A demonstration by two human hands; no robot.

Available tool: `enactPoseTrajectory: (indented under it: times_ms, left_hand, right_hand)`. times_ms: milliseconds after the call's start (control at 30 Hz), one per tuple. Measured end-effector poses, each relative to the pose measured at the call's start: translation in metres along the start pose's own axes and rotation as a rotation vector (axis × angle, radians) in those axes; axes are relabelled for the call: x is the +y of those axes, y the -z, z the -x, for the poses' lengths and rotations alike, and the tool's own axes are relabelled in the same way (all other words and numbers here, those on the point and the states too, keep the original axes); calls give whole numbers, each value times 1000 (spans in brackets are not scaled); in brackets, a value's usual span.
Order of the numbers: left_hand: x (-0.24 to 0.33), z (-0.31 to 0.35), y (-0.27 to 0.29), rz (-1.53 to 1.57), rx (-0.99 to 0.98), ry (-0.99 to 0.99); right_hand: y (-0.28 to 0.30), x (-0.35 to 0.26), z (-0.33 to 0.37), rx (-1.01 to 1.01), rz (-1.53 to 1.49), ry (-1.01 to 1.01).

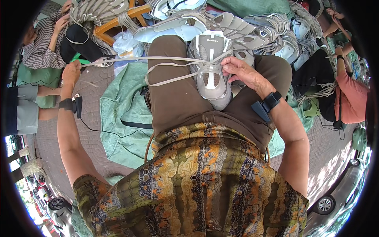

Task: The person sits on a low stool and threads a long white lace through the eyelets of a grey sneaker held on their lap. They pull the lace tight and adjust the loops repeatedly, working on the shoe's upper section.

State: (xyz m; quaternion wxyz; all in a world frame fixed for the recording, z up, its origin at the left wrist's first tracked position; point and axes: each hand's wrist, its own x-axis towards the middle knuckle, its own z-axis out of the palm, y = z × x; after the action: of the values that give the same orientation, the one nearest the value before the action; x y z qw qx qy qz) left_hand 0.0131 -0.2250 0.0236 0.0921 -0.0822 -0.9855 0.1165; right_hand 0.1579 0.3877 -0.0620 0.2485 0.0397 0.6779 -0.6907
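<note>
A grey shoe upper [213,89] with a white stripe down its tongue lies between my thighs, toe toward me. A pale grey shoelace [166,59] runs from its eyelets, stretched taut to the far left, while another part of it loops loosely over my left thigh. My left hand [71,73] is closed on the lace's far end. Beside the right edge of the upper, my right hand [244,74] has thumb and forefinger pinched together close to the lacing. What lies between those fingertips is hard to make out.
Bundled grey shoe uppers [237,29] are heaped ahead of my knees, near a wooden stool [136,12]. Green sacking [118,114] covers ground at my left. One person in a striped top [43,49] sits at left, another in a pink top [351,94] at right.
</note>
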Motion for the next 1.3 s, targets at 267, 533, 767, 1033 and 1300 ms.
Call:
enactPoseTrajectory:
  times_ms: [267,533,767,1033,1300]
  left_hand:
    - [109,-11,2,272,195,-151]
    - [325,62,68,863,-85,-553]
    - [398,52,30,493,-175,-597]
    - [372,18,36,969,-296,-551]
    - [357,3,61,731,-344,-585]
  right_hand:
    - [15,-5,3,70,256,132]
    - [-11,-13,3,340,1018,614]
    - [-17,-11,-10,315,1222,640]
    - [-6,-24,-20,273,934,495]
    - [19,-28,-12,225,762,546]
